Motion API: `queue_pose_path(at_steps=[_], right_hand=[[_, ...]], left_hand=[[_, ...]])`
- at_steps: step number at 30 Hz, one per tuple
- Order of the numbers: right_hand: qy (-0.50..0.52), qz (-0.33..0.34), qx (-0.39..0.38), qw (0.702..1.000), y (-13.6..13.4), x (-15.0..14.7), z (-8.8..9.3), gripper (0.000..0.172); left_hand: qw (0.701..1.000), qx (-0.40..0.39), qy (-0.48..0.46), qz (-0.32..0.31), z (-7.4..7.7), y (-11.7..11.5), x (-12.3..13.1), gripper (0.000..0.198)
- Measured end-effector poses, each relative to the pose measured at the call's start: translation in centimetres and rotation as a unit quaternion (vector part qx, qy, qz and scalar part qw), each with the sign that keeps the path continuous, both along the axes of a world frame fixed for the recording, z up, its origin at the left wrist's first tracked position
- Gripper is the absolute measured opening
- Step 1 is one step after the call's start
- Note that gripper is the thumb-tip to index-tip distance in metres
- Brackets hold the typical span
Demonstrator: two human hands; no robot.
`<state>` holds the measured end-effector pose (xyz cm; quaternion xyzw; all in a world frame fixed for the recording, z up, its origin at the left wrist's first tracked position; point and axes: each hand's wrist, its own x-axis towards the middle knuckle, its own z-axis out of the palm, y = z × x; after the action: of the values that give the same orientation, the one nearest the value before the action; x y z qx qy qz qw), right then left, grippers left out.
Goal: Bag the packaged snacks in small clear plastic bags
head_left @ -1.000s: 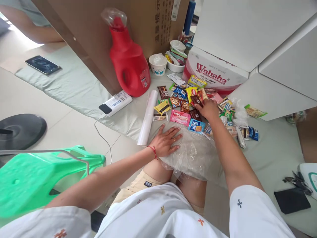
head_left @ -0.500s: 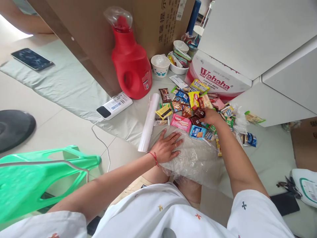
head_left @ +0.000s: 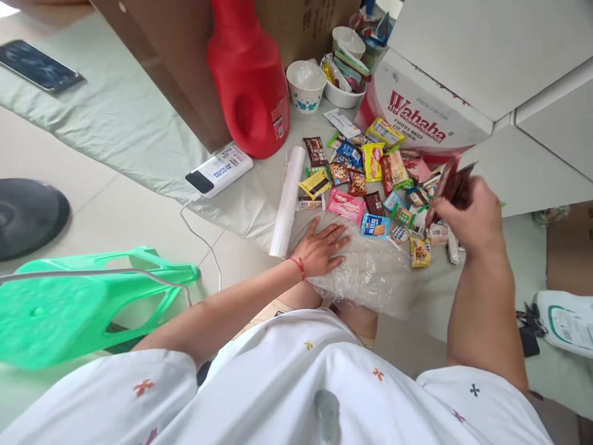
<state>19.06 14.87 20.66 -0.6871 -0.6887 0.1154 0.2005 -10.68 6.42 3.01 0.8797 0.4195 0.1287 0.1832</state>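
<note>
The left hand (head_left: pixel 319 250) lies flat, fingers spread, at the clear crinkled plastic sheet's (head_left: pixel 375 278) left; beyond its right, the right hand (head_left: pixel 480 213) pinches glossy brown flat packaging (head_left: pixel 443 187).

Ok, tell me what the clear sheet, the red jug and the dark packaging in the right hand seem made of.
Clear sheet: thin, glossy plastic film, going by its wrinkles and glints. Red jug: likely moulded plastic, smooth, with a hollow shaped into it. Dark packaging: perhaps plastic film; it looks thin-edged, but blur hides its finish.

pale tiled floor (head_left: pixel 111 213), green stool (head_left: pixel 55 315) at left, white cabinet (head_left: pixel 463 55) at upper right
</note>
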Motion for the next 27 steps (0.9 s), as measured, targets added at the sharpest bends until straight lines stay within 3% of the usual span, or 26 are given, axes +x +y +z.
queue_pose_path(at_steps=[3,5,7,9,12,15,17,18,22,24,27], right_hand=[[-0.048,0.139,-0.146,0.978,-5.6,-1.9,-1.4,0.025],[-0.114,0.218,-0.213,0.946,-8.3,-4.1,-4.0,0.026],[-0.172,0.242,-0.217,0.930,-10.1,-5.9,-6.9,0.033],[-0.175,0.240,-0.196,0.935,-11.1,-6.5,-9.1,0.043],[-0.065,0.212,-0.130,0.966,-11.6,-4.7,-10.9,0.054],[-0.010,0.051,-0.028,0.998,-11.2,-1.6,-12.2,0.050],[-0.023,-0.047,-0.010,0.999,-10.6,-0.1,-13.4,0.046],[-0.028,-0.065,-0.022,0.997,-10.3,0.3,-14.0,0.044],[-0.013,-0.042,-0.080,0.996,-9.0,1.1,-15.1,0.027],[0.000,-0.030,-0.054,0.998,-8.8,1.7,-14.3,0.024],[0.019,0.005,0.029,0.999,-9.6,2.9,-12.2,0.023]], left_hand=[[1.000,-0.002,-0.008,0.003,-0.1,0.0,0.1,0.062],[1.000,0.001,-0.015,0.006,-0.3,0.0,0.1,0.064],[1.000,0.004,-0.021,0.007,-0.4,0.0,0.1,0.067],[1.000,0.003,-0.028,0.008,-0.5,0.0,-0.2,0.068],[0.999,-0.002,-0.045,0.017,-0.4,-0.1,-0.7,0.066],[0.994,0.018,-0.074,0.081,0.0,-0.1,-0.7,0.056],[0.987,0.056,-0.083,0.130,0.7,0.3,0.0,0.051],[0.984,0.077,-0.081,0.136,1.2,0.7,0.4,0.049],[0.990,0.131,-0.043,0.033,3.0,3.6,2.4,0.055],[0.991,0.133,-0.007,-0.014,3.5,5.4,2.8,0.057],[0.990,0.126,0.036,-0.054,3.7,7.1,2.3,0.039]])
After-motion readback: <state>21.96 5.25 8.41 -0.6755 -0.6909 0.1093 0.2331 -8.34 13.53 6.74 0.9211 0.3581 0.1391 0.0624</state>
